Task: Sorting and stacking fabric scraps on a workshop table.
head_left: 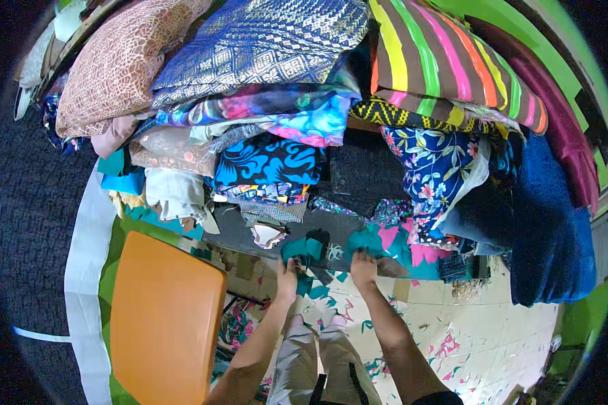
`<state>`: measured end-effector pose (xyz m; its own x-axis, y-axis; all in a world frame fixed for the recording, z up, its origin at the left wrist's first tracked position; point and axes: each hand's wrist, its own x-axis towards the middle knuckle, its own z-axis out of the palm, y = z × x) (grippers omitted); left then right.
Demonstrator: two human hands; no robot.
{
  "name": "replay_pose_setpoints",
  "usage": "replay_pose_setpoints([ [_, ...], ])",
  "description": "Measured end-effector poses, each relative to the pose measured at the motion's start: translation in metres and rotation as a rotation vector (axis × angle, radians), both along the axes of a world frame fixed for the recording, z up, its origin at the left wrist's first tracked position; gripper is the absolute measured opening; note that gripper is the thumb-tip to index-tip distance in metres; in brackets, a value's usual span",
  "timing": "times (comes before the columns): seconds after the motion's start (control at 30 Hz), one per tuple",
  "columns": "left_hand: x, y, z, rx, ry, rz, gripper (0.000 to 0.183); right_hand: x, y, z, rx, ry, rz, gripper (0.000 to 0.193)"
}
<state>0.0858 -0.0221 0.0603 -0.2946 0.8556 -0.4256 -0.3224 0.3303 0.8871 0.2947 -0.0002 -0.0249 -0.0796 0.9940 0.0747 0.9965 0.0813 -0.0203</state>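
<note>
My left hand (287,277) is at the near edge of the dark table (240,229), closed on a bunch of teal fabric scraps (302,250). More teal pieces (317,291) show just below it; I cannot tell whether they hang, fall or lie on the floor. To the right, my right hand (363,268) has its fingers curled onto the edge of a teal fabric pile (378,241), with pink scraps (388,236) on top. Between the hands lies a small tangle of white thread (334,252) beside a black scrap.
Folded fabrics line the table's back: blue-and-silver patterned cloth (263,47), striped cloth (446,54), brown patterned cloth (115,67). Dark blue cloth (550,229) hangs off the right end. An orange chair (165,317) stands at left. Pink and teal scraps (446,346) litter the tiled floor.
</note>
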Motion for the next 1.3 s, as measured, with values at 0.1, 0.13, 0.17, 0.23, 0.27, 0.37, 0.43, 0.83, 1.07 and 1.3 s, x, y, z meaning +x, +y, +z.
replay_pose_setpoints([
  [0.1,0.005,0.001,-0.013,0.07,-0.01,-0.061,0.029,0.015,0.011,0.003,0.067,0.248,-0.143,0.025],
  [0.13,-0.01,-0.002,-0.023,0.113,0.003,-0.101,0.032,-0.011,0.009,0.025,-0.038,0.466,-0.257,0.021],
  [0.17,-0.017,-0.003,-0.03,0.113,0.014,-0.097,0.032,-0.028,0.007,0.039,-0.04,0.476,-0.252,0.021],
  [0.23,-0.014,-0.002,-0.042,0.165,0.259,-0.154,0.039,-0.045,0.003,0.056,-0.216,0.823,-0.354,0.022],
  [0.27,-0.007,0.001,-0.038,0.169,0.248,-0.164,0.039,-0.054,-0.001,0.056,-0.208,0.859,-0.276,0.024],
  [0.37,0.003,0.008,-0.02,-0.103,0.301,-0.423,0.053,-0.095,-0.012,0.079,-0.415,0.83,-0.055,0.04],
  [0.43,0.024,0.014,-0.002,-0.022,0.063,-0.384,0.072,-0.1,-0.022,0.046,-0.31,0.793,0.067,0.061],
  [0.83,-0.04,0.027,0.037,-0.133,-0.079,-0.684,0.029,-0.06,-0.01,0.136,0.139,0.9,-0.016,0.068],
  [1.07,-0.039,0.047,0.088,-0.314,-0.008,-0.973,0.027,-0.028,-0.007,0.109,-0.958,1.729,-0.036,0.048],
  [1.3,-0.04,0.065,0.024,-0.129,0.203,-0.872,0.047,-0.038,0.011,0.065,-0.786,1.451,-0.121,0.037],
])
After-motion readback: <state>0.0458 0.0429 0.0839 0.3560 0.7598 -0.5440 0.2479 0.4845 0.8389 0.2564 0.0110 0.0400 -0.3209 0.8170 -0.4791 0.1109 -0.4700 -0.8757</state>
